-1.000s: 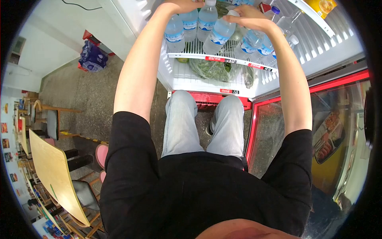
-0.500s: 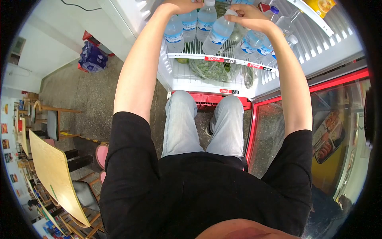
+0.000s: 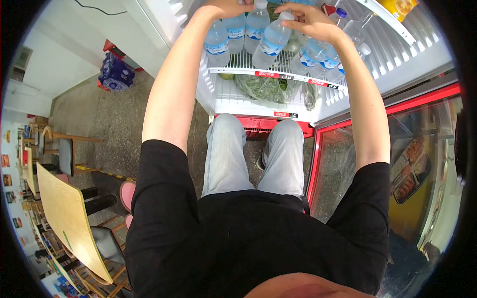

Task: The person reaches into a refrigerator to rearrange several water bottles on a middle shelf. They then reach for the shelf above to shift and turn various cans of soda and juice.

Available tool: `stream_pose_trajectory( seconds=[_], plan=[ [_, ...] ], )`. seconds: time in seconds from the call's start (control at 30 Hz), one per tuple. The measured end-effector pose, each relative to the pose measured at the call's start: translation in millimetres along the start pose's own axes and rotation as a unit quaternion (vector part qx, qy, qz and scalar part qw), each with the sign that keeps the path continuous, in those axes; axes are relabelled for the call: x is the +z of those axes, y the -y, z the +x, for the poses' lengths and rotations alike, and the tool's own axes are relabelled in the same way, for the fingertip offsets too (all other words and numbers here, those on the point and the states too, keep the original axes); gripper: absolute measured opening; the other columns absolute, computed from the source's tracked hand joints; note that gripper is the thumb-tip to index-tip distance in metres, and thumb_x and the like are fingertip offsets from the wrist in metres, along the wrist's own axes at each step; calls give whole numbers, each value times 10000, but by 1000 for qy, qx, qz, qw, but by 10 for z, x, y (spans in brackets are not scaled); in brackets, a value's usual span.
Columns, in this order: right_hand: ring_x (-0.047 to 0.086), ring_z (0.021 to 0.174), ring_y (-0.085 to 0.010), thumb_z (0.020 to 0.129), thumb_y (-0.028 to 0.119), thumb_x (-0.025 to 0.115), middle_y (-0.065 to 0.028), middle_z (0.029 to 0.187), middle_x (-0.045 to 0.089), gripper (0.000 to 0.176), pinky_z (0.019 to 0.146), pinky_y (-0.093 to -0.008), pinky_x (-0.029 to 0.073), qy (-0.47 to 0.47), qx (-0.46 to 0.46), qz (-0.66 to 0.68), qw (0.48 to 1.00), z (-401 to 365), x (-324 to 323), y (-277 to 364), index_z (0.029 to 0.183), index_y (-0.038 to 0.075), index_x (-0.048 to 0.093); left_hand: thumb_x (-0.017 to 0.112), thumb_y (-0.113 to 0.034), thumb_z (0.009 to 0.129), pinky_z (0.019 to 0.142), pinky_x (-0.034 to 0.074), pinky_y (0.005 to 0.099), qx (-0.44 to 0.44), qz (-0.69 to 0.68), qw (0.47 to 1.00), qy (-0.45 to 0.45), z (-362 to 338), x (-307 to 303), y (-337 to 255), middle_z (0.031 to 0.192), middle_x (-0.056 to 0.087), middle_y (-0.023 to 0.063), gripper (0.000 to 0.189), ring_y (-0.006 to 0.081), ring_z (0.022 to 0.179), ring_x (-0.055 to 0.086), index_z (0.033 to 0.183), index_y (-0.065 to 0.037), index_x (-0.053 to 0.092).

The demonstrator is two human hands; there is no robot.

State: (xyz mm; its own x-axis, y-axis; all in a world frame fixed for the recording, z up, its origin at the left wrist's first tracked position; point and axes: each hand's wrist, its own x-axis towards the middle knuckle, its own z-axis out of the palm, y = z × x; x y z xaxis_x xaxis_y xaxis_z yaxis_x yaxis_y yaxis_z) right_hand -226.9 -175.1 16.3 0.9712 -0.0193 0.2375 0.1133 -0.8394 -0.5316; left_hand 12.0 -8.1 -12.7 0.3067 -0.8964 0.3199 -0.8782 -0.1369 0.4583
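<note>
Open fridge (image 3: 422,59), top centre of frame. Wire shelf (image 3: 278,74) carries water bottles with blue labels: 3 upright bottles (image 3: 237,32) at left, more lying at right. Lower compartment holds a bag of greens (image 3: 266,85).

Right hand (image 3: 309,21), top centre: fingertips closed on the cap of the tilted bottle (image 3: 271,43), which leans on the shelf beside the upright ones.

Left hand (image 3: 223,7), at the top edge above the upright bottles; cropped, grip cannot be told.

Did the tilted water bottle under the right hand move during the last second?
Yes, slightly. Judged against the red shelf strip, the tilted bottle has shifted a little to the left and towards the back of the fridge, with the right hand on its cap.
</note>
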Motion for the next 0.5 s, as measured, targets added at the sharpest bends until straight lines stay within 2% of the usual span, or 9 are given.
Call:
stream_pose_trajectory(
  seconds=[0.07, 0.17, 0.27, 0.37, 0.5],
  plan=[
    [643, 949, -193, 937, 226, 738, -87, 1017, 695, 340, 844, -353, 518, 9, 22, 5, 1000, -6, -16, 28, 1228, 88, 628, 766, -351, 851, 808, 548, 410, -9, 1, 1000, 8, -11, -18, -30, 966, 747, 169, 348, 313, 925, 709, 1003, -40, 724],
    [624, 920, -172, 936, 190, 737, -71, 973, 674, 337, 827, -344, 512, 15, 31, -64, 997, -4, -36, 61, 1229, 89, 603, 768, -353, 848, 805, 549, 407, -8, -1, 1000, 9, 0, -10, -8, 959, 746, 166, 353, 314, 918, 708, 1004, -40, 724],
    [634, 933, -154, 947, 200, 735, -64, 1005, 688, 319, 828, -334, 524, 25, 29, -25, 999, 15, -26, -4, 1224, 92, 621, 771, -351, 842, 804, 549, 406, -15, 5, 1000, 7, 2, -5, -14, 958, 746, 165, 353, 314, 917, 708, 1005, -41, 726],
    [654, 907, -145, 967, 228, 722, -67, 1004, 707, 341, 795, -325, 547, 15, -12, 75, 997, 14, 30, -83, 1270, 99, 638, 771, -347, 838, 802, 550, 407, -14, 8, 1000, 5, 9, 6, -2, 960, 746, 166, 352, 313, 918, 709, 1005, -40, 728],
    [672, 860, -150, 989, 265, 698, -82, 973, 728, 413, 750, -327, 566, 52, 84, 76, 992, -6, -38, 107, 1370, 118, 634, 768, -345, 838, 799, 551, 410, -11, 6, 1000, 1, -3, -2, -6, 957, 746, 172, 351, 315, 915, 710, 1003, -38, 728]
  ],
)
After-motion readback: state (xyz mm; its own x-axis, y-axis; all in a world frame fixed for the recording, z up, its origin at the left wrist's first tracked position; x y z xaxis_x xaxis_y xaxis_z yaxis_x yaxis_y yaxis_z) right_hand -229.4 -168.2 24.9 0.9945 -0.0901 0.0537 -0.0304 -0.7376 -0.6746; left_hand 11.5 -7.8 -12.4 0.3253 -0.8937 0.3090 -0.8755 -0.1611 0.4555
